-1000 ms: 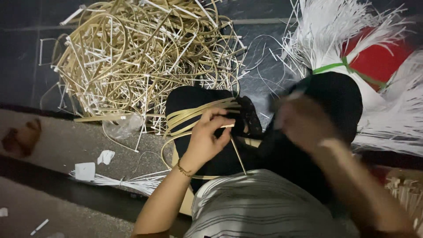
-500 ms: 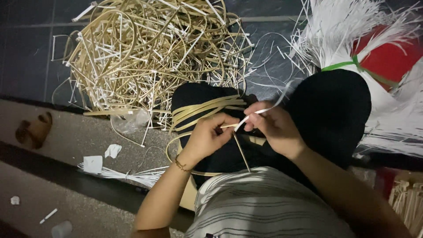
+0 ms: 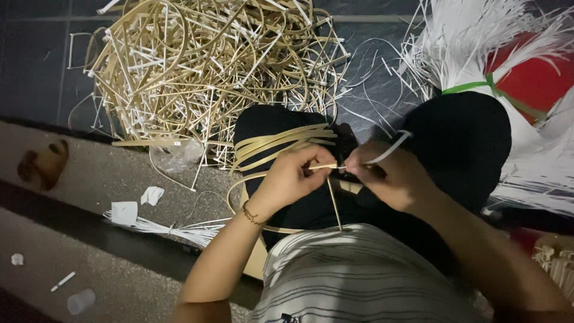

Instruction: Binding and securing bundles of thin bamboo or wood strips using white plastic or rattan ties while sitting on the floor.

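Bamboo strips [image 3: 281,142] are seen from the head view, looped over the black-clad lap; one strip end is pinched by the left hand [image 3: 294,178], while a white tie [image 3: 388,148] is pinched against it by the right hand [image 3: 391,176]. Binding appears to be in hand; tightening the tie seems called for, with the pile of tied frames [image 3: 203,66] lying beyond

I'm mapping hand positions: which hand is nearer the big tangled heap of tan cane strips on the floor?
Left. The left hand sits just below the tangled heap of tan cane strips; the right hand lies farther to its right.
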